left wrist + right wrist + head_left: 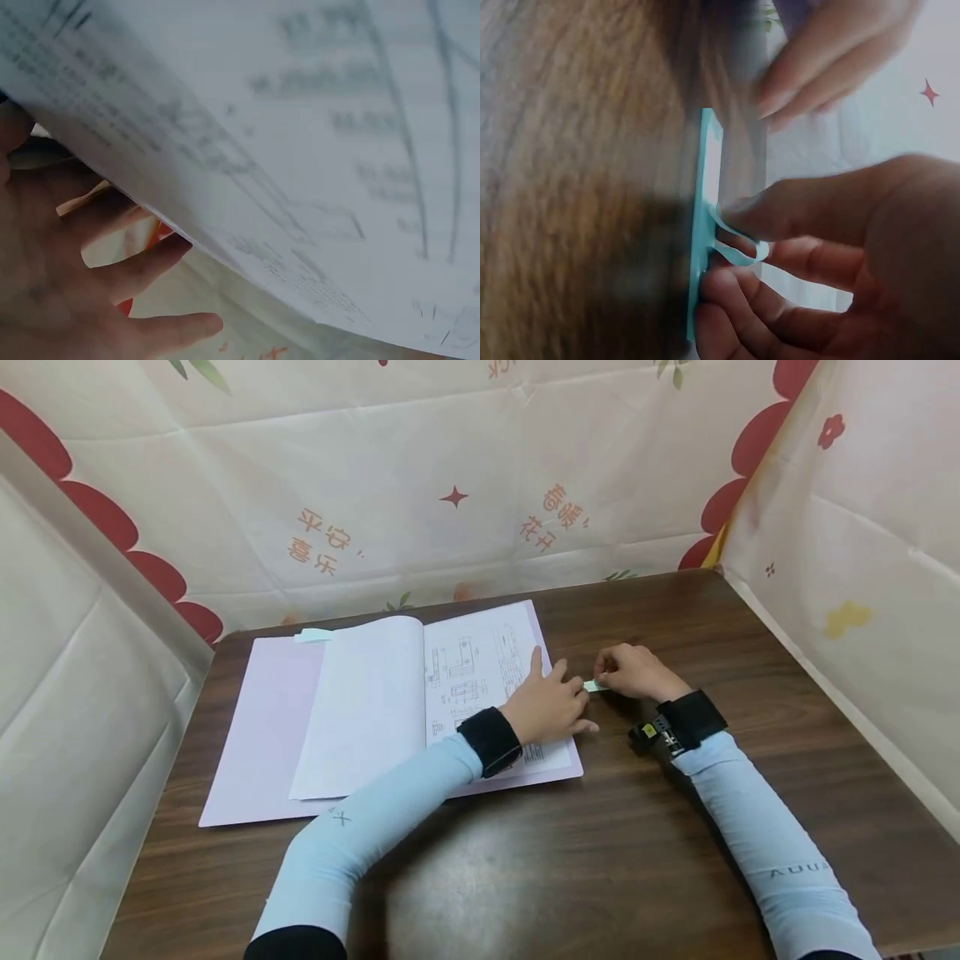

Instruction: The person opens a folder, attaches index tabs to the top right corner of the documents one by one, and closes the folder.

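Note:
A small pad of pale blue-green sticky notes [595, 686] lies on the table, right of an open folder of papers [255, 735]. My right hand [636, 671] pinches the pad's curled top sheet [742, 255] between thumb and finger. Other fingers of that hand touch the pad's lower end. My left hand [546, 703] has its fingers spread over the right margin of a printed drawing page [472, 668], fingertips near the pad. In the left wrist view, the left hand [67, 262] shows beside the blurred page; contact with the paper is hard to tell.
The folder lies spread on a brown wooden table [570, 860], a blank white page [367, 710] on its left side. A pale blue sticky strip [313, 635] sits at its upper left edge. Patterned cloth [412, 460] hangs behind and at both sides.

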{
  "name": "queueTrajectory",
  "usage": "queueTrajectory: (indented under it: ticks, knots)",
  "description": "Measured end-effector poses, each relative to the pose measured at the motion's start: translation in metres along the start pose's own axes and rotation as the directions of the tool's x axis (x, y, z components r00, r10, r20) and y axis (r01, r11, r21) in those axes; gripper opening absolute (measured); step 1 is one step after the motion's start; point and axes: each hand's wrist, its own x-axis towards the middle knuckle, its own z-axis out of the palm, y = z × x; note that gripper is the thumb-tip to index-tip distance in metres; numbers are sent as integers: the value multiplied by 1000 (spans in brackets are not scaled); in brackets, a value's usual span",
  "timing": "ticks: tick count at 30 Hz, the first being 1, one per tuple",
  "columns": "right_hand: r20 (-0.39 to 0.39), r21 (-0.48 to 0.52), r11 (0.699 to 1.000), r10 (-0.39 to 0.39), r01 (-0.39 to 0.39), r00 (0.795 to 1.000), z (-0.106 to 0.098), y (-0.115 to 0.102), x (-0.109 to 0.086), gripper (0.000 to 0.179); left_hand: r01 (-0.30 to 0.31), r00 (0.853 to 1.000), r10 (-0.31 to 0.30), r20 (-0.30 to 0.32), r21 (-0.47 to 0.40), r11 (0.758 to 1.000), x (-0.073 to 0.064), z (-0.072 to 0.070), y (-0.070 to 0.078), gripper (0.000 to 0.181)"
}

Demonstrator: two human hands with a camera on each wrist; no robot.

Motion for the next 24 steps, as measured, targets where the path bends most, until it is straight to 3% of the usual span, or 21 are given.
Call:
queueTrajectory:
  ticks: [5,12,14,17,24]
  knots:
    - [20,19,1000,-2,2,1000,-3,4,-5,20,13,999,-12,37,-22,1000,5,10,8,71]
    - [-78,-7,997,76,-77,994,-5,3,-10,41,55,997,-50,54,-89,995,13,13,14,74]
    - [-103,-10,995,97,-99,990,-5,4,-10,38,56,997,-51,59,-87,995,14,13,15,75]
    - [-114,-7,994,112,-113,987,-7,9,-9,18,55,997,-49,65,-88,995,13,12,14,74]
    - [0,73,987,146,-146,989,-31,32,-14,16,74,995,-64,78,-138,988,12,8,8,72]
